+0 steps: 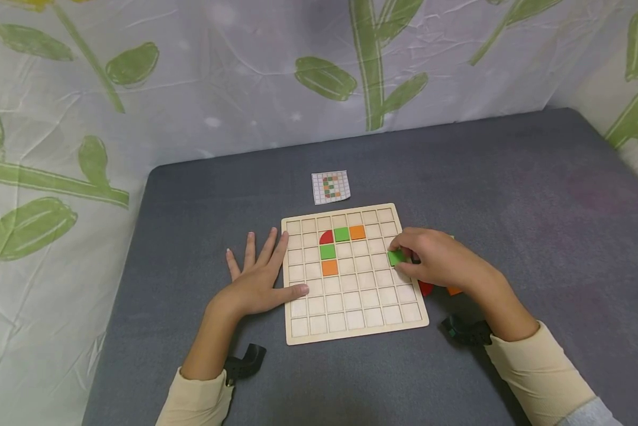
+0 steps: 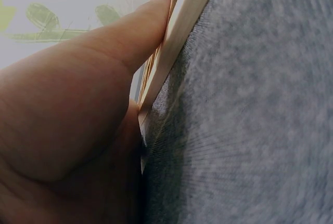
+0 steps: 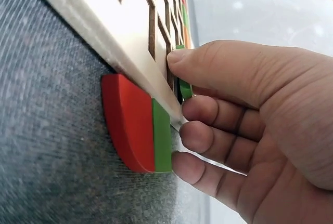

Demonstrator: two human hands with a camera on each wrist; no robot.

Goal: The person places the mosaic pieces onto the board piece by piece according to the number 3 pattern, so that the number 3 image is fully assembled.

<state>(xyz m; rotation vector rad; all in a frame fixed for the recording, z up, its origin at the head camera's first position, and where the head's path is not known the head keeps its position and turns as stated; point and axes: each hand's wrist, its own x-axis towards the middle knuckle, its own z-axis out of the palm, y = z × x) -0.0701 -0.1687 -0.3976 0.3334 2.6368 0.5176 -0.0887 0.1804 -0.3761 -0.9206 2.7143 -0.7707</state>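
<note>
From where I stand, the right hand (image 1: pixel 431 257) pinches a green tile (image 1: pixel 396 258) between thumb and fingers, over the right-hand columns of a wooden board (image 1: pixel 355 320); whether the tile touches the wood I can't tell. It seems held by its rim so it can be set down neatly. The left hand (image 1: pixel 252 290) lies flat with fingers spread and gripping nothing, its thumb on the board's left margin, probably to stop the board sliding. Past those fingertips and to their right, just beyond the board, sits a small card (image 1: pixel 331 187) printed with a coloured grid, likely put there to be easily seen. Below the right fingers, just outside the board's right edge, a loose red piece (image 3: pixel 130 125) lies against a loose green piece (image 3: pixel 162 135), handy for picking up but close under the knuckles. Left of the pinch, bare squares run to an orange tile (image 1: pixel 357 232), with low dividing ridges to clear; right of the hand, the grey worktop (image 1: pixel 553 236) stretches away, leaving plenty of elbow room.
</note>
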